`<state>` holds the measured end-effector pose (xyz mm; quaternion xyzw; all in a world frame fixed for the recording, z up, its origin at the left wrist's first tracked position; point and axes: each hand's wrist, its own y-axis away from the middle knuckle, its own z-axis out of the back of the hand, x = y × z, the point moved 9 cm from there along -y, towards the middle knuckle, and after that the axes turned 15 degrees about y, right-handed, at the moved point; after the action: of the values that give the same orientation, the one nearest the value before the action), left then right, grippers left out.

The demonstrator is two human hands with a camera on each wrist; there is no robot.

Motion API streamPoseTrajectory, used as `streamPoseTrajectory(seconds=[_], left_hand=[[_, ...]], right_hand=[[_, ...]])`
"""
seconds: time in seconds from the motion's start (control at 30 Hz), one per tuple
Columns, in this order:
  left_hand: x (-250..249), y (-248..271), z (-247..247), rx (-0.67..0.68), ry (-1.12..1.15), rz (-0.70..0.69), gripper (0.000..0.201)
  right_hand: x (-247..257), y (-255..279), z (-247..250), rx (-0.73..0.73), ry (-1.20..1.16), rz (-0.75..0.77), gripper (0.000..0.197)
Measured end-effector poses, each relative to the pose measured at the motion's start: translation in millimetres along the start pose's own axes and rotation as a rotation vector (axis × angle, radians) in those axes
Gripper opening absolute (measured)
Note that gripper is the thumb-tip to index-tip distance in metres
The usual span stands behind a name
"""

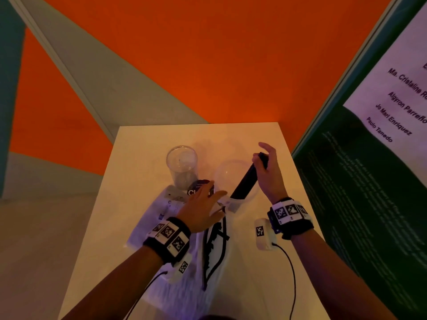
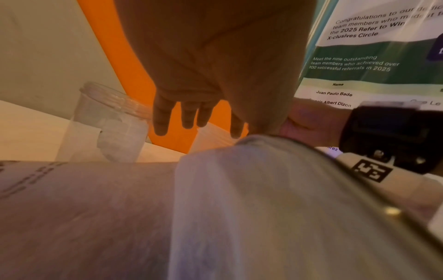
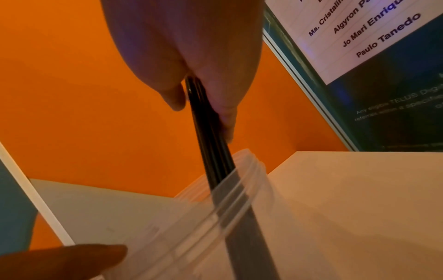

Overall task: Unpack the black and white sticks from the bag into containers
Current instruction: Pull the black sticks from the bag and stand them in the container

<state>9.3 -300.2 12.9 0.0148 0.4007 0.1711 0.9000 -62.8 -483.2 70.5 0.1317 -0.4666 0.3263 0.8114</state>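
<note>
The right hand (image 1: 265,167) pinches the black sticks (image 1: 246,181) over the right container (image 1: 219,174); the left hand (image 1: 203,209), fingers straight, presses the bag (image 1: 161,213).

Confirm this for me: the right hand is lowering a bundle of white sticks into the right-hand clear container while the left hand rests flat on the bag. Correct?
Not quite. The sticks in the right hand are black, not white; the right wrist view shows the dark bundle entering the right-hand clear container. The rest holds: the left hand lies flat on the bag.
</note>
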Motion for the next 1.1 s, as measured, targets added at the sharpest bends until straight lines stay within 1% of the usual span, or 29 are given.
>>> streamPoseTrajectory(seconds=[0.07, 0.1, 0.13, 0.17, 0.23, 0.27, 0.3, 0.33, 0.37, 0.4, 0.47, 0.5, 0.53, 0.57, 0.67, 0.73, 0.83, 0.97, 1.03, 1.1], left_hand=[[0.8, 4.9, -3.0, 0.050, 0.066, 0.026, 0.077], [0.2, 8.5, -5.0, 0.072, 0.105, 0.033, 0.085], [-0.1, 13.2, -7.2, 0.088, 0.136, 0.038, 0.092], [0.4, 18.9, -9.1, 0.100, 0.147, 0.044, 0.097], [3.9, 30.6, -12.2, 0.114, 0.113, 0.056, 0.103], [6.1, 35.8, -12.4, 0.117, 0.098, 0.052, 0.102], [7.4, 40.3, -11.4, 0.116, 0.105, 0.038, 0.099], [8.3, 43.1, -9.2, 0.108, 0.138, 0.020, 0.094], [9.2, 44.8, -5.8, 0.094, 0.179, 0.008, 0.087], [10.3, 46.3, -2.0, 0.075, 0.213, 0.005, 0.081], [12.2, 48.1, 6.3, 0.026, 0.274, 0.010, 0.072], [11.7, 49.0, 9.2, 0.009, 0.314, 0.003, 0.069], [10.5, 49.8, 11.3, 0.001, 0.346, -0.009, 0.064], [8.2, 51.2, 13.2, -0.007, 0.359, -0.030, 0.060], [-0.2, 55.9, 19.0, -0.037, 0.345, -0.099, 0.051], [-3.4, 59.5, 20.6, -0.032, 0.313, -0.095, 0.044], [-7.9, 61.0, 20.3, -0.029, 0.277, -0.122, 0.029], [-5.2, 59.1, 15.5, -0.016, 0.242, -0.100, 0.027], [-5.2, 59.0, 15.2, -0.023, 0.236, -0.111, 0.026], [-5.8, 59.1, 15.9, -0.033, 0.227, -0.130, 0.025]], right_hand=[[-8.4, 0.7, 0.2, 0.028, 0.054, -0.038, 0.041], [-9.4, 1.7, 3.8, 0.012, 0.082, -0.033, 0.042], [-5.8, 4.1, 10.1, -0.033, 0.128, 0.002, 0.042], [2.3, 8.9, 17.2, -0.096, 0.176, 0.063, 0.039], [26.3, 26.4, 25.8, -0.201, 0.227, 0.216, 0.025], [38.0, 36.9, 24.0, -0.210, 0.236, 0.285, 0.020], [48.0, 47.9, 17.4, -0.173, 0.242, 0.342, 0.019], [54.9, 57.8, 4.4, -0.067, 0.247, 0.368, 0.019], [58.0, 66.8, -14.4, 0.102, 0.261, 0.359, 0.019], [56.5, 77.7, -38.2, 0.315, 0.309, 0.337, 0.020], [43.0, 111.2, -90.1, 0.772, 0.526, 0.317, 0.023], [34.7, 126.4, -109.5, 0.905, 0.629, 0.327, 0.023], [30.5, 135.5, -124.2, 0.942, 0.696, 0.335, 0.023], [28.4, 140.1, -136.0, 0.917, 0.739, 0.347, 0.024], [21.5, 143.1, -161.7, 0.734, 0.924, 0.409, 0.037], [11.1, 143.0, -174.5, 0.673, 1.029, 0.386, 0.043], [-6.1, 143.6, -184.8, 0.655, 1.089, 0.272, 0.053], [-16.7, 143.9, -190.0, 0.663, 1.200, 0.245, 0.052], [-16.4, 142.1, -186.9, 0.652, 1.208, 0.215, 0.051], [-14.9, 142.5, -186.0, 0.677, 1.208, 0.199, 0.051]])
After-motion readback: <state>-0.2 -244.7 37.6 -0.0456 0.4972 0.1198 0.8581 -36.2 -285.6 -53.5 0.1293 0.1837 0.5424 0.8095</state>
